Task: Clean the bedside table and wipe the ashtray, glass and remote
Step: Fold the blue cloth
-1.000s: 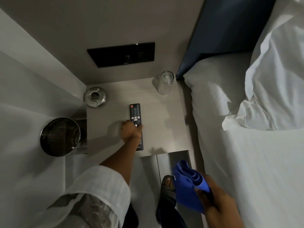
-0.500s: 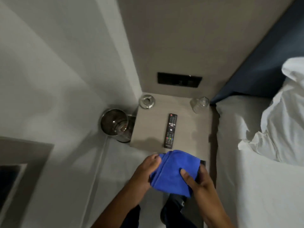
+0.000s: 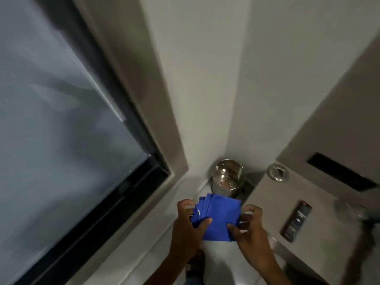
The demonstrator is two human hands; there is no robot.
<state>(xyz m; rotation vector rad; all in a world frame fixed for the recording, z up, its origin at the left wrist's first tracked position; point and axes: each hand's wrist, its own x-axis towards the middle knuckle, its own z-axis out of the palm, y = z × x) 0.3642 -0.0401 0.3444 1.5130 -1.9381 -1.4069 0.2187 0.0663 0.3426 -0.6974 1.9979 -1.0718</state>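
A folded blue cloth [image 3: 218, 217] is held between my left hand [image 3: 188, 225] and my right hand [image 3: 249, 227], low in the middle of the view, to the left of the bedside table [image 3: 320, 202]. On the table lie the black remote [image 3: 297, 221] and, at its far left corner, the round metal ashtray [image 3: 277, 172]. The glass [image 3: 349, 208] shows only as a blur at the right edge of the table.
A shiny metal bin [image 3: 227, 177] stands on the floor between the table and the wall corner. A large dark-framed window [image 3: 61, 120] fills the left side. A black wall panel [image 3: 341, 171] sits above the table.
The view has swung left and up, away from the bed and toward the window. My left hand left the remote and joined my right on the blue cloth.
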